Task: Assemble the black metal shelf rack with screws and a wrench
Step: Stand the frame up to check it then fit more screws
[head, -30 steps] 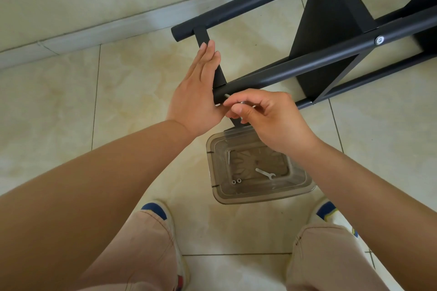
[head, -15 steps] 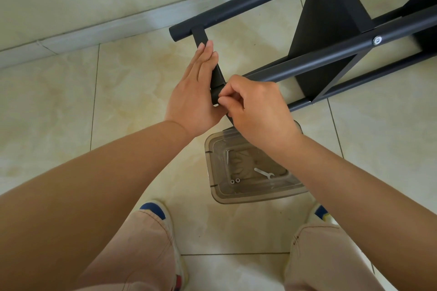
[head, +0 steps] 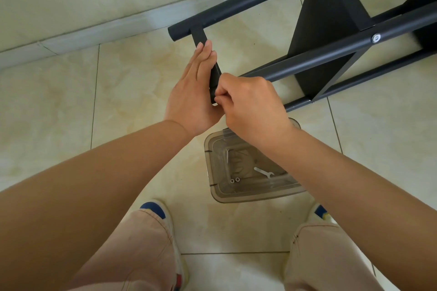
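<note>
The black metal shelf rack (head: 331, 28) lies on its side on the tiled floor (head: 59, 106), near the wall's baseboard (head: 94, 30). Its long round tubes run from the upper right toward the centre of view; a flat black shelf panel (head: 328, 38) stands between them. One silver bolt head (head: 375, 38) is seated in the nearer tube, at the panel's edge.

Left hand (head: 192, 92) — fingers straight and pressed together, laid flat against the outer face of the short black crossbar (head: 200, 39) at the rack's end. The bar runs down from the far tube toward the hands.

Right hand (head: 253, 104) — fingers curled, tips pinching at the lower end of that crossbar, where the nearer tube meets it. What they pinch is hidden by the fingers; cannot tell whether it is a screw.

A translucent plastic box (head: 212, 186) sits on the floor just below the hands, partly covered by the right forearm. Inside it: a small silver wrench (head: 263, 172), two small round metal pieces (head: 234, 180) side by side, one long thin screw (head: 227, 156) lying along the left wall.

Lower frame: the person's knees in pale trousers (head: 146, 255), and white shoes (head: 163, 210) with blue toes.
</note>
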